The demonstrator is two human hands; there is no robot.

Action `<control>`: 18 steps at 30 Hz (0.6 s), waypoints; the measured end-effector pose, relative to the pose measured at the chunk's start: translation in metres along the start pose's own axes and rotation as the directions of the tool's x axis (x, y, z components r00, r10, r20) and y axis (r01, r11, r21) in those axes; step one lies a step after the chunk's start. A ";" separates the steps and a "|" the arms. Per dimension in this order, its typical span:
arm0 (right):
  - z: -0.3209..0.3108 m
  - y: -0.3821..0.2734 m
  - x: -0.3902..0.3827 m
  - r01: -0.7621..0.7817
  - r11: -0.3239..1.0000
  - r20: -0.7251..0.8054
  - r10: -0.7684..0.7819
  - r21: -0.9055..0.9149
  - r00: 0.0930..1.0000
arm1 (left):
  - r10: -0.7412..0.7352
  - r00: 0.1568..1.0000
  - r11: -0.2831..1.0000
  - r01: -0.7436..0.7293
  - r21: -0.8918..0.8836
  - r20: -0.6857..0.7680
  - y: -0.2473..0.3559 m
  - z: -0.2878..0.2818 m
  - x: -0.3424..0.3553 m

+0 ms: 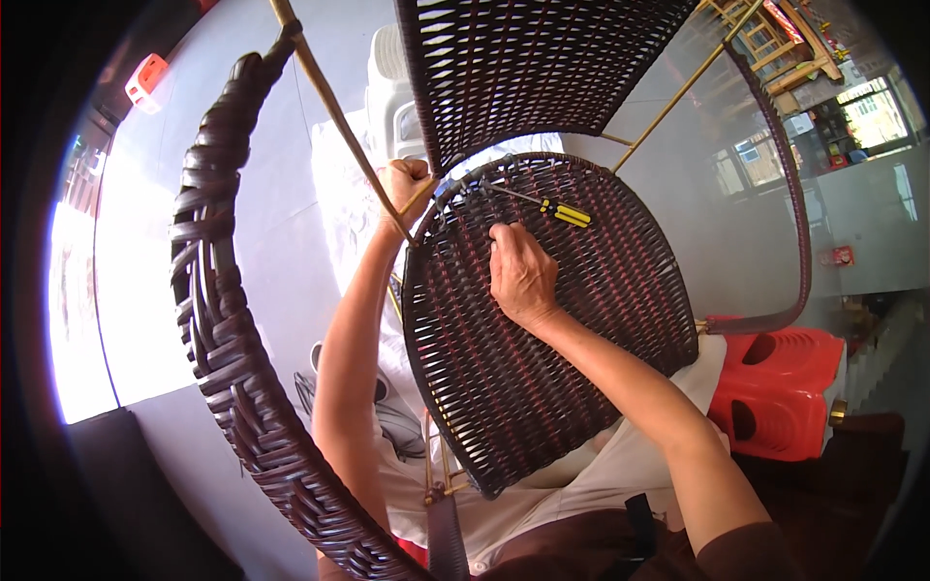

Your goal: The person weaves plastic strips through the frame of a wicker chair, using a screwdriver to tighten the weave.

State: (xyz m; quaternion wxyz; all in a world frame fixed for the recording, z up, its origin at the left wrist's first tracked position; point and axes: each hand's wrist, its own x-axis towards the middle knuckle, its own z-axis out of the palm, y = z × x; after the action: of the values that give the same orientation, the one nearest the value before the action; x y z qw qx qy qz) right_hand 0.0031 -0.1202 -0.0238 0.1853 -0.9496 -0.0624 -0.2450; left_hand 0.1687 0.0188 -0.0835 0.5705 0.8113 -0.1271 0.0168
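Observation:
A dark brown woven wicker chair seat (552, 368) lies across my lap, its backrest (542, 68) rising at the far side. Beyond the seat's far left corner, next to the yellowish metal frame tube (344, 126), my left hand (405, 184) is closed; what its fingers hold is hidden. Over the far middle of the seat my right hand (523, 276) is closed, thumb against curled fingers, and I cannot make out anything in it. A screwdriver (567, 212) with a yellow and black handle rests on the weave, its shaft pointing toward the far rim.
The thick braided armrest (218, 261) curves along the left, and a thinner one (796, 213) arcs at the right. Red plastic stools (775, 397) stand beside my right leg. White plastic stools (389, 87) are behind the chair. An orange stool (147, 79) stands far left.

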 end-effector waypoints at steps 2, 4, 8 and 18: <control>-0.004 0.007 0.000 -0.017 1.000 0.002 0.017 -0.007 1.000 | -0.072 0.996 0.968 0.081 -0.237 0.046 0.018 0.013 -0.013; -0.004 0.007 0.000 -0.019 1.000 -0.010 0.019 0.010 1.000 | -0.121 0.989 0.959 0.138 -0.247 0.082 0.024 0.009 -0.019; 0.000 0.002 0.003 -0.011 1.000 0.008 0.011 0.022 1.000 | -0.084 0.990 0.922 0.120 -0.369 0.111 -0.035 0.024 -0.026; 0.000 0.003 0.002 -0.030 0.997 0.012 0.029 0.078 1.000 | -0.157 0.976 0.860 0.209 -0.465 0.149 -0.020 0.015 -0.035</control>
State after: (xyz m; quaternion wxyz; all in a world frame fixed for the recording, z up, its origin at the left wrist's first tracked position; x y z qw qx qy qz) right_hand 0.0059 -0.1229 -0.0235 0.2254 -0.9437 -0.0589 -0.2346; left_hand 0.1375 0.0179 -0.1135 0.7444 0.6534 -0.0797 -0.1125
